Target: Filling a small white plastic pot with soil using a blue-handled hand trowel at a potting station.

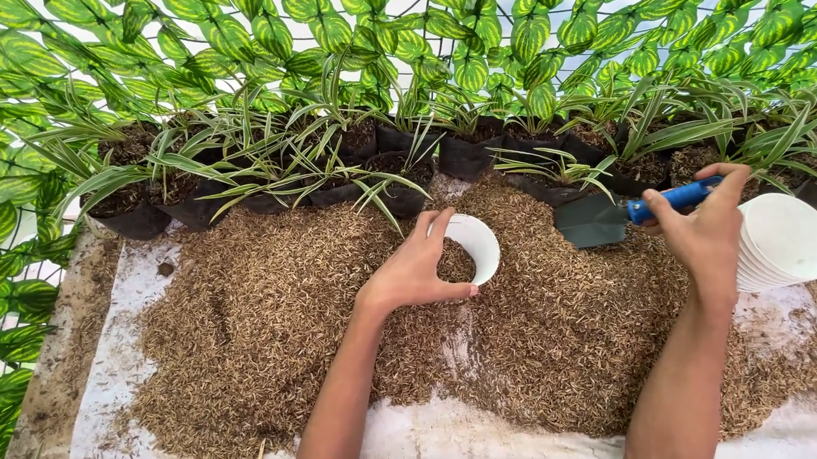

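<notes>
My left hand [418, 267] grips a small white cup [475, 241], tipped on its side against the brown husk heap [271, 316]. My right hand [706, 228] holds a blue-handled trowel [618, 213], its dark blade lying flat on the husks to the right of the cup. A stack of white cups [785, 240] lies on its side just right of my right hand, touching or very near it.
The husks are spread over a white sheet [462, 446]. A row of black grow bags [139, 220] with striped-leaf plants [308, 160] lines the far edge. A wall of green leaves on mesh [509, 21] rises behind and along the left.
</notes>
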